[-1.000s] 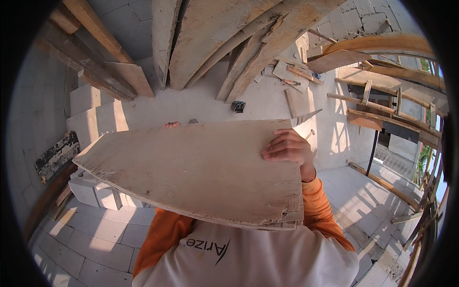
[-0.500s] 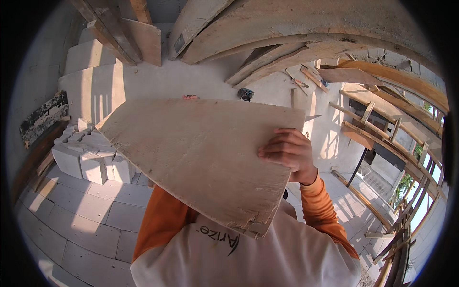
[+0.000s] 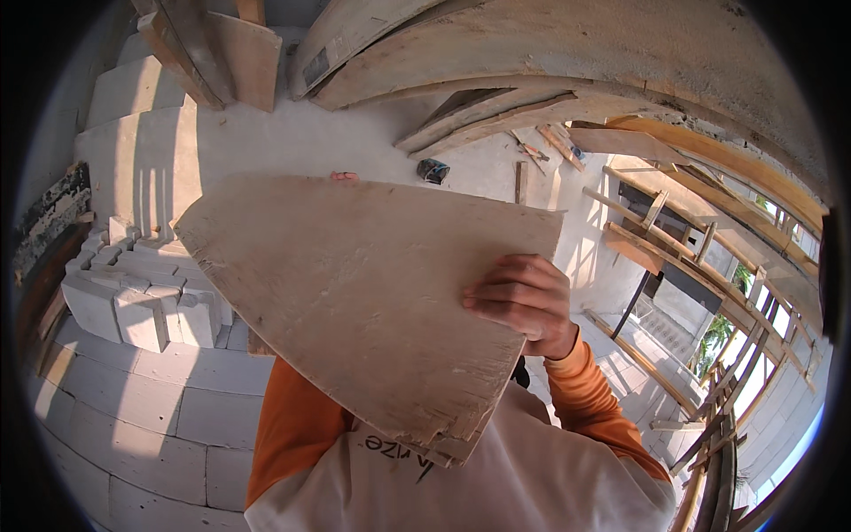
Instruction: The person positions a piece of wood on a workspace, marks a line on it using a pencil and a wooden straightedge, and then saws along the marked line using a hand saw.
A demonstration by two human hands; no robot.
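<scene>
A broad plywood board (image 3: 363,284) with splintered, layered edges is held up in front of my chest, covering much of the view below. My right hand (image 3: 523,300) grips its right side, fingers lying over the upper face and wrist beyond the edge. Of my left hand (image 3: 345,176), only fingertips show, hooked at the board's far edge. The rest of that hand and its forearm are hidden under the board; an orange sleeve (image 3: 297,421) comes out below it.
Light blocks (image 3: 142,301) are stacked at the left by a block wall. Large boards (image 3: 532,53) lean at the far side. On the floor lie a dark power-tool battery (image 3: 432,170) and pliers (image 3: 532,152). Wooden framing (image 3: 700,230) stands at the right.
The surroundings have shifted left in the view as my head turned. The board has tilted slightly, its near corner lower, and my right hand has moved a little left and down with it.
</scene>
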